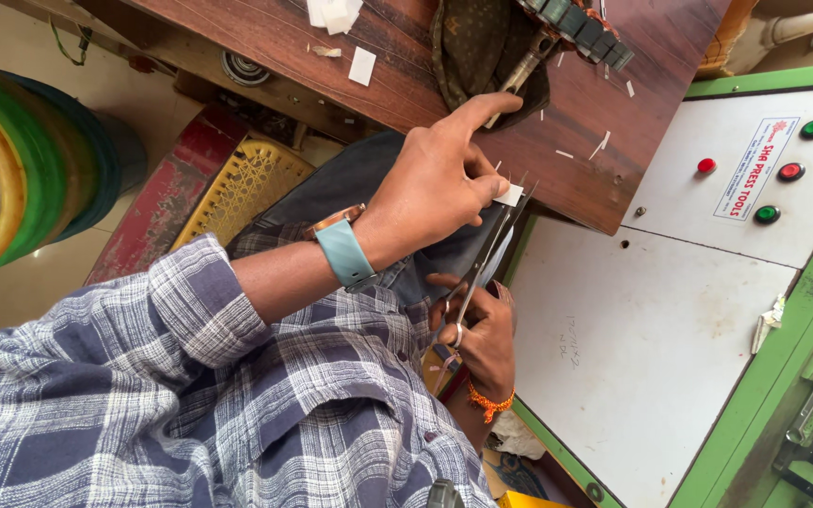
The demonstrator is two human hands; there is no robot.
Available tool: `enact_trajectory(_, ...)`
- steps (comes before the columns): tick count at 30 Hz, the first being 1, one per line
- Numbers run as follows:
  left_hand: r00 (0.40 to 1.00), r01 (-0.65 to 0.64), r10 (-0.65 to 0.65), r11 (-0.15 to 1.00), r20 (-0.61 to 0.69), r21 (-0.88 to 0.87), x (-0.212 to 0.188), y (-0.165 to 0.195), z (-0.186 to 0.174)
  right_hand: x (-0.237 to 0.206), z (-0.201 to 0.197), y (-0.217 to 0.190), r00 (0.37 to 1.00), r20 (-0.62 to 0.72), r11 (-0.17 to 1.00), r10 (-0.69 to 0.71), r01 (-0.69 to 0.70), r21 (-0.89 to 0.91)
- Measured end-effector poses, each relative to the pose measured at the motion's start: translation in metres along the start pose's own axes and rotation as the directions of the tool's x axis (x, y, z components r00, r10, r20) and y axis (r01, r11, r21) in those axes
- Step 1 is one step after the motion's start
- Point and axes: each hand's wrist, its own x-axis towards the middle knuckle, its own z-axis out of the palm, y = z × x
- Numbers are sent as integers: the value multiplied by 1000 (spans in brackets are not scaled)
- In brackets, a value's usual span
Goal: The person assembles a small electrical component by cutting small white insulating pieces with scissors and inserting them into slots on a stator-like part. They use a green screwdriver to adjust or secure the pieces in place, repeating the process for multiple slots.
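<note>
My left hand (439, 179), with a light blue watch (343, 252) on its wrist, pinches a small white paper piece (510, 196) between thumb and fingers, index finger stretched out. My right hand (484, 339), with an orange thread on its wrist, grips a pair of scissors (484, 268). The blades point up at the white piece and meet its lower edge. Both hands work over my lap in blue jeans, just in front of the edge of a brown wooden table (613, 150).
On the table lie white paper pieces (362, 66), thin slivers and a dark cloth (477, 47) with a metal part. At right stands a green-framed machine with a white panel (642, 348) and red and green buttons. A yellow basket (242, 183) and coloured rings (11, 160) sit left.
</note>
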Motion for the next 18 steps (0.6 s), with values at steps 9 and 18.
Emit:
enact_trajectory(9, 988, -155, 154, 985, 17, 76, -5, 0, 3, -7, 3, 13, 1000, -5, 991, 0, 0, 131)
enact_trajectory(18, 953, -302, 298, 944, 52, 131, -6, 4, 7, -9, 0, 17, 995, 55, 968, -81, 66, 241)
